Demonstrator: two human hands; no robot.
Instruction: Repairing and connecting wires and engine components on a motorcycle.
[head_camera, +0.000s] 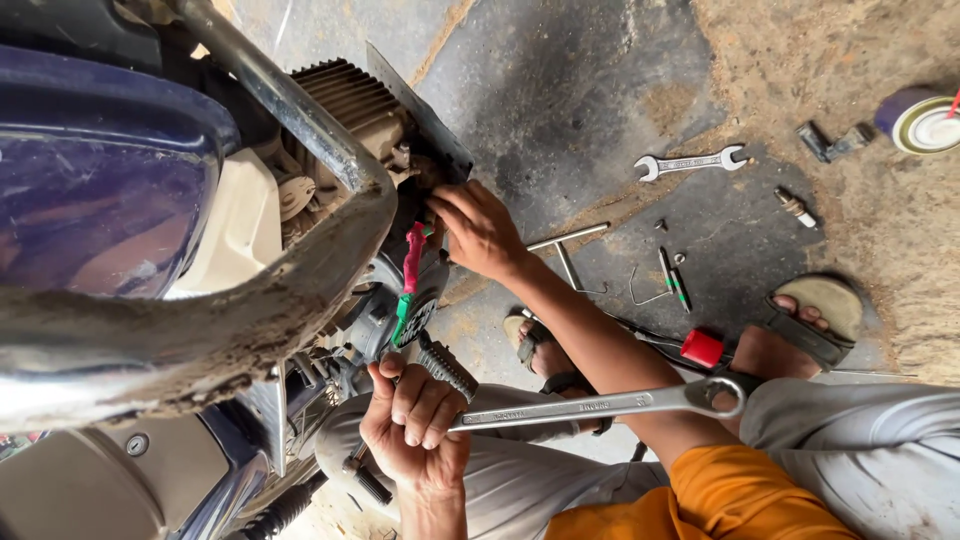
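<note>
My left hand (415, 420) is fisted around the long steel wrench (600, 405), near the engine (350, 110). It's stiff, heavy, probably oily; grip mid-shank. My right hand (480, 230) pinches a fitting further in, by the red-green rag (412, 270).

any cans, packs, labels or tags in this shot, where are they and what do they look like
Round tin: top right on the sandy ground, purple side, pale lid with a yellowish rim.
Red cap: on the ground between the sandalled feet, small red cylinder.
Red and green tags: hanging on the motorcycle engine, just below the right hand.
</note>
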